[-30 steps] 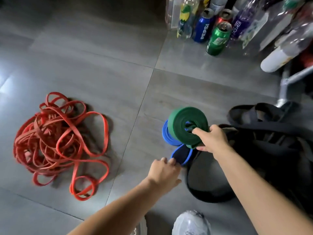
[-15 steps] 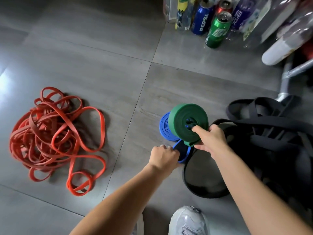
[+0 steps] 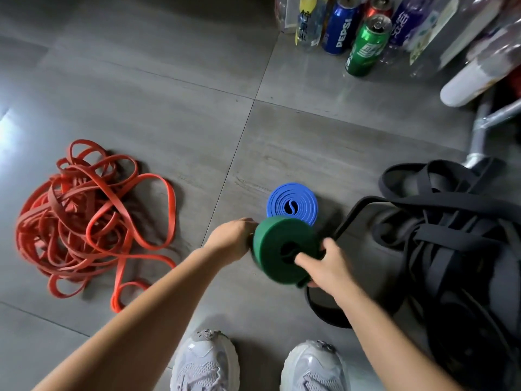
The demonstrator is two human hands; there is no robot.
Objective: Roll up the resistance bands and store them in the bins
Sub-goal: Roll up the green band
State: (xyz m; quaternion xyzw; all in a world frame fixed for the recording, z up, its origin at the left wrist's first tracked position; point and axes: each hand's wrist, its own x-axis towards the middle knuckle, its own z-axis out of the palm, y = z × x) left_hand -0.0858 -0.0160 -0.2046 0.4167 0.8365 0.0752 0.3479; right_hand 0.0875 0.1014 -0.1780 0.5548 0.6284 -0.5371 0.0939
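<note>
Both forearms reached forward and down from the bottom edge, bare, over the grey tiled floor (image 3: 141,80).

Right hand (image 3: 328,266): held the green rolled flat rubber resistance band (image 3: 267,258) off the floor, tilted, with its flat face towards the camera. The index finger was hooked into the centre hole and the other fingers were wrapped round the lower right rim. It was a firm pinch, slightly motion-blurred.

Left hand (image 3: 231,238): knuckles up, fingers curled in against the left rim of the green roll. The fingertips were hidden behind the roll, so I couldn't tell if it was gripping or only touching.

The blue rolled flat rubber resistance band (image 3: 306,201) lay flat on the floor just beyond the green roll, coil face up. No hand was on it.

The tangled pile of thin red rubber bands (image 3: 84,215) sat unrolled, well to the left. The heap of wide black rubber bands (image 3: 451,249) sat unrolled on the right, with one loop running under the right wrist.

Readable text: "PEPSI" in white on the blue drink can (image 3: 341,26). The green drink can (image 3: 366,46) had a white logo that wasn't legible. The clear bottle with the yellow label (image 3: 306,21) and the purple-labelled bottle (image 3: 403,21) had print too small to read.

White trainers (image 3: 205,362) at the bottom edge, toes forward.
</note>
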